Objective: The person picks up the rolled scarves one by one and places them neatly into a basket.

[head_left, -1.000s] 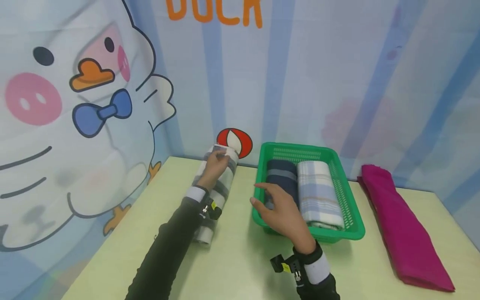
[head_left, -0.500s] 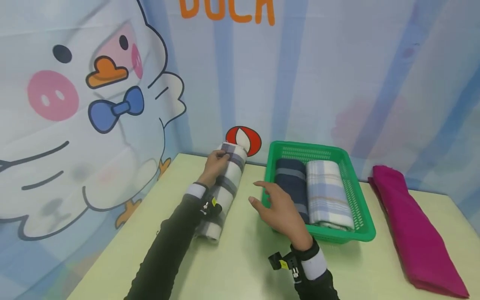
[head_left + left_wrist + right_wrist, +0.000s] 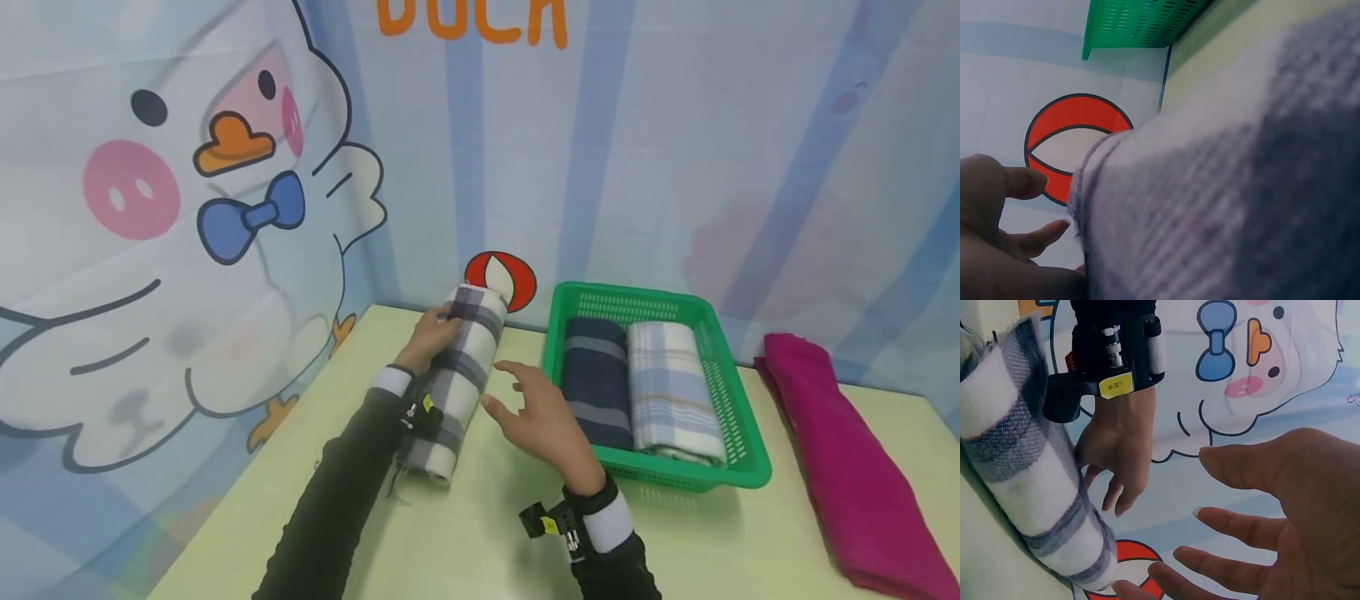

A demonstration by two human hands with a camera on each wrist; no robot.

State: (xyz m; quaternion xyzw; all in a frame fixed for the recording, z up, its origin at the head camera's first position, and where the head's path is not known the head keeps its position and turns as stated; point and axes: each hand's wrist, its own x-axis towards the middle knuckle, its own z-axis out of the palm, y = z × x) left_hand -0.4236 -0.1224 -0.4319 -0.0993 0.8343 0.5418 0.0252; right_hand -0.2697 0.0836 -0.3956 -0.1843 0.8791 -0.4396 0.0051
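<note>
A rolled grey-and-white plaid cloth (image 3: pixel 471 342), with loose fringe threads at its near end, lies lengthwise on the table left of the basket. My left hand (image 3: pixel 430 337) is at the roll's left side near the far end, thumb by its edge. In the right wrist view the left hand's fingers (image 3: pixel 1116 487) hang loosely beside the roll. Close up, the fuzzy weave of the plaid cloth (image 3: pixel 1197 212) fills much of the left wrist view. My right hand (image 3: pixel 543 425) hovers between roll and basket, its fingers spread and holding nothing.
Right of the roll stands a green plastic basket (image 3: pixel 675 472), holding a folded navy cloth (image 3: pixel 596 383) and a white-and-blue plaid one (image 3: pixel 671 383). A folded magenta cloth (image 3: pixel 840 458) lies farther right. A printed backdrop (image 3: pixel 637 167) rises behind the pale yellow table (image 3: pixel 480 550).
The head view has turned, shifting the scene rightward. My left hand has slid from the roll's top to its left side. My right hand has moved left, away from the basket.
</note>
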